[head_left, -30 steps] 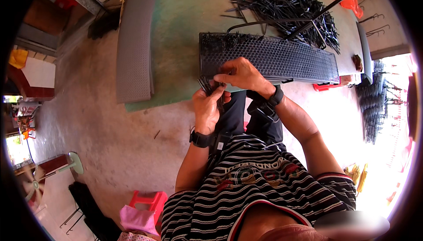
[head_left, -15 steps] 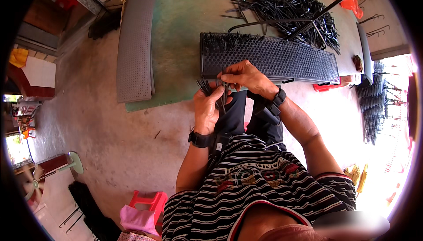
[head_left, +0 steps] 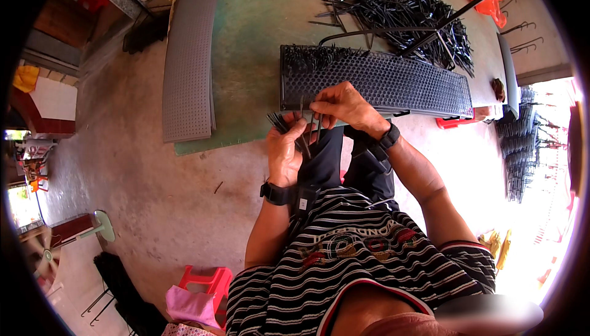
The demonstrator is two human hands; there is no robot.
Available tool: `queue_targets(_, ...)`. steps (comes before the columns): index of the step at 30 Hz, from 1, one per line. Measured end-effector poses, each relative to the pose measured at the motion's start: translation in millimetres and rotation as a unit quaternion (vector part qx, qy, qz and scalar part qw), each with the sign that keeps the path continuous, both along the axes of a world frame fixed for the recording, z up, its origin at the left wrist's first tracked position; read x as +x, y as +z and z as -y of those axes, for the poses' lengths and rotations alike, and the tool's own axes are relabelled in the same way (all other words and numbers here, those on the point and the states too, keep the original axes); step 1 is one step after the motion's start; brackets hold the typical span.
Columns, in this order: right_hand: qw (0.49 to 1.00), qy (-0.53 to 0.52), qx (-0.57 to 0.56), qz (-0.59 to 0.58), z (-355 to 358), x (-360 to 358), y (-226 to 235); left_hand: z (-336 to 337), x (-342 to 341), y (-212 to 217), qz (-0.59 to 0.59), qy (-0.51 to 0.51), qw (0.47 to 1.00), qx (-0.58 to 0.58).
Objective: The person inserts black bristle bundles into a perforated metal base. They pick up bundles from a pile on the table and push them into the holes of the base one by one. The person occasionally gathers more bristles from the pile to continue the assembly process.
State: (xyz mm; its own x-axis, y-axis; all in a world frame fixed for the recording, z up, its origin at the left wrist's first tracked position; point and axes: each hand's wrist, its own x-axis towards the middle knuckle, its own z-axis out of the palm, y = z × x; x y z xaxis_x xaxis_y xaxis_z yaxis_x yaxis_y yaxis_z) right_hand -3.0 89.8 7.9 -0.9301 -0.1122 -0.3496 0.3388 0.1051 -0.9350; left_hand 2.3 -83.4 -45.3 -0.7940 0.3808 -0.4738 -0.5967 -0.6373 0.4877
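Observation:
My left hand is closed round a small bunch of thin black strips, whose ends stick out past the fingers. Beside it, my right hand pinches one or two of these dark strips between thumb and fingertips. Both hands are in front of the near edge of a long black honeycomb-holed tray. Short black pieces stand in the holes along the tray's far left part. What exactly the strips are is too small to tell.
A large heap of black strips lies behind the tray on the green table. Grey perforated sheets rest along the table's left side. A black metal bar crosses above the heap. A red stool stands at lower left.
My hands have moved slightly apart, the left one a little to the left. A strip now shows upright between them, and the right hand holds its piece away from the bunch.

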Motion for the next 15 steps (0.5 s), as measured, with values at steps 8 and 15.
queue_targets(8,0.953,-0.139,0.143,-0.227,-9,-18,20,8,2,7,-0.063,-0.036,0.994,-0.08)
queue_targets(15,0.917,-0.128,0.188,-0.327,1,-34,9,17,0,1,-0.025,-0.029,0.995,-0.088)
